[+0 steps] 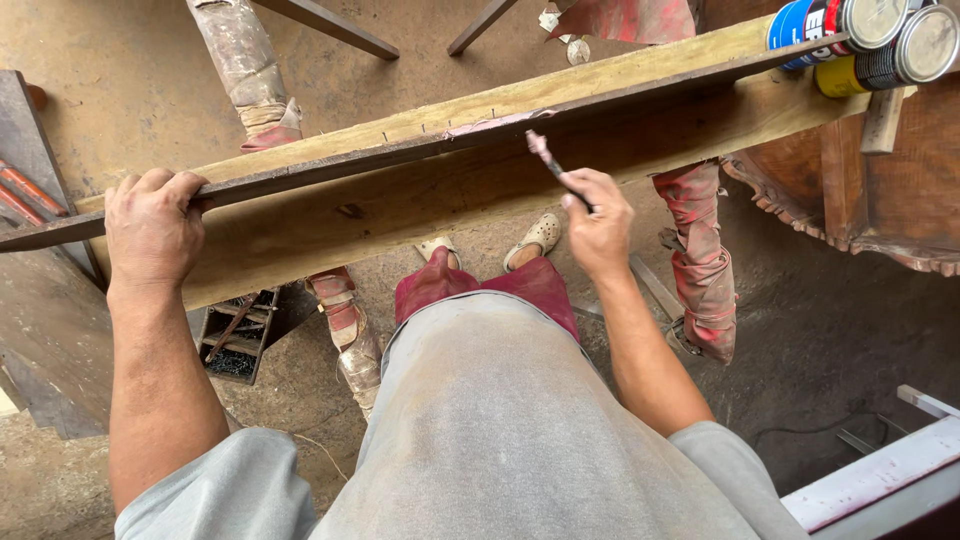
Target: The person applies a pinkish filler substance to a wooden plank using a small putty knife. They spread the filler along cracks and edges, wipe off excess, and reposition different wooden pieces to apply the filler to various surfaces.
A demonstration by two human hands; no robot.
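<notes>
A long wooden plank (400, 210) lies across stands in front of me, with a thin dark strip (330, 165) along its upper edge. My left hand (150, 225) grips the strip and the plank's top edge at the left. My right hand (598, 225) holds a small brush (548, 158) whose pink-stained tip touches the strip near the middle, where a pinkish smear shows.
Two tins (880, 35), one blue and one yellow, lie on the plank's far right end. Paint-stained stand legs (700, 260) rise under the plank. A carved wooden piece (880, 200) sits at right. A crate of metal bits (235, 340) rests on the dirt floor.
</notes>
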